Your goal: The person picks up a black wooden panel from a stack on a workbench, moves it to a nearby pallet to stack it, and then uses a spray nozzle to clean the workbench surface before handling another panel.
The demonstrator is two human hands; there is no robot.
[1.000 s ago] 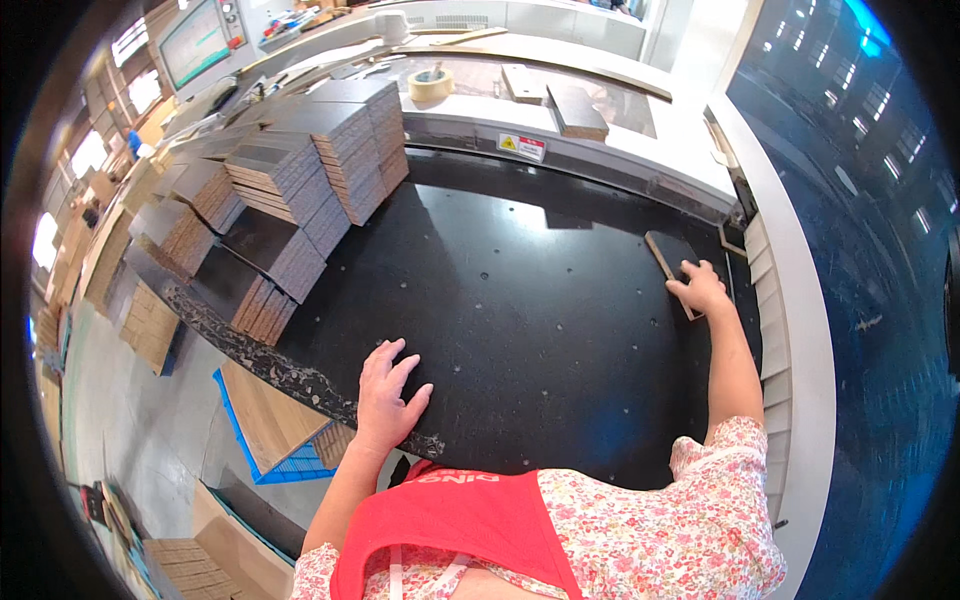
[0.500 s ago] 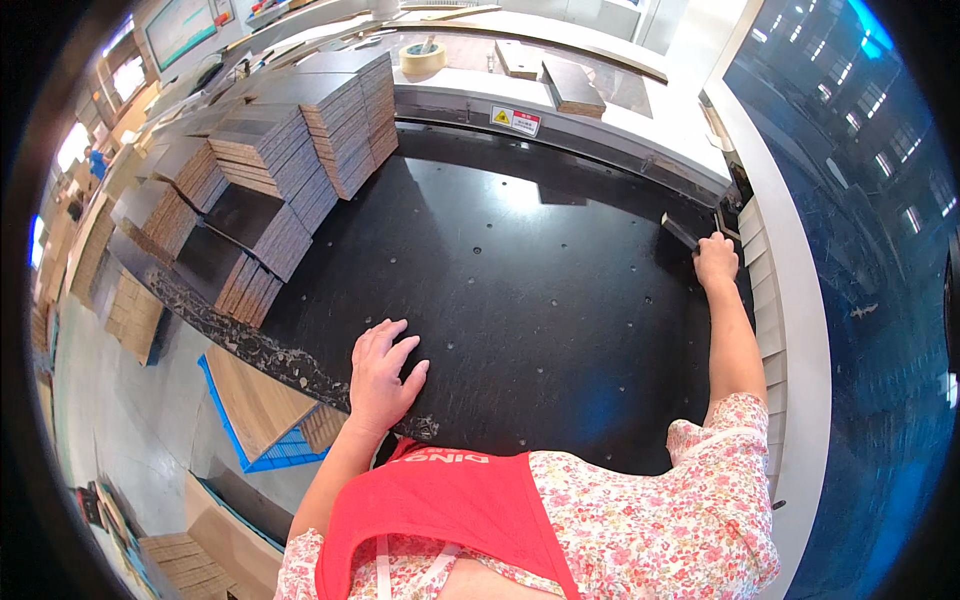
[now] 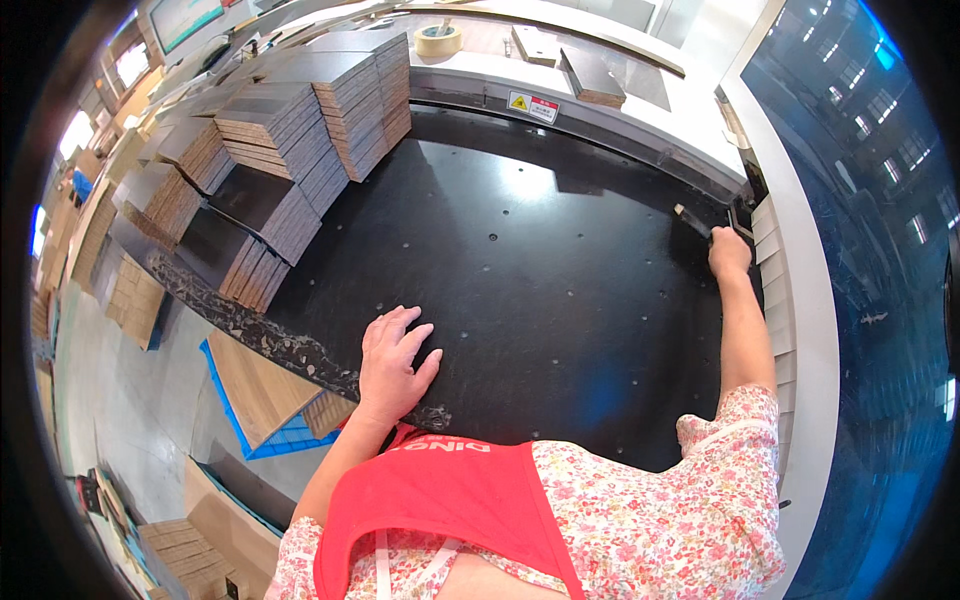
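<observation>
My left hand (image 3: pixel 393 365) rests near the front edge of the black tabletop (image 3: pixel 500 330), its fingers spread and nothing held. At the far right corner my right hand (image 3: pixel 729 252) is closed around the near end of a short dark strip with a pale tip (image 3: pixel 692 221). The strip lies low over the surface and points away to the left; its exact kind cannot be made out. Stacks of cut boards (image 3: pixel 335 125) with grey faces and brown edges stand along the left side of the tabletop, apart from both hands.
Beyond the table runs a white ledge with a roll of tape (image 3: pixel 438 41) and a dark board piece (image 3: pixel 592 78). A pale machine frame (image 3: pixel 815 330) curves along the right, beside a dark blue panel (image 3: pixel 870 200). Wooden boards (image 3: pixel 262 385) on a blue pallet lie lower left.
The view has shifted slightly, so most things sit a little farther right. My right hand still grips the dark strip at the far corner, and my left hand stays on the tabletop.
</observation>
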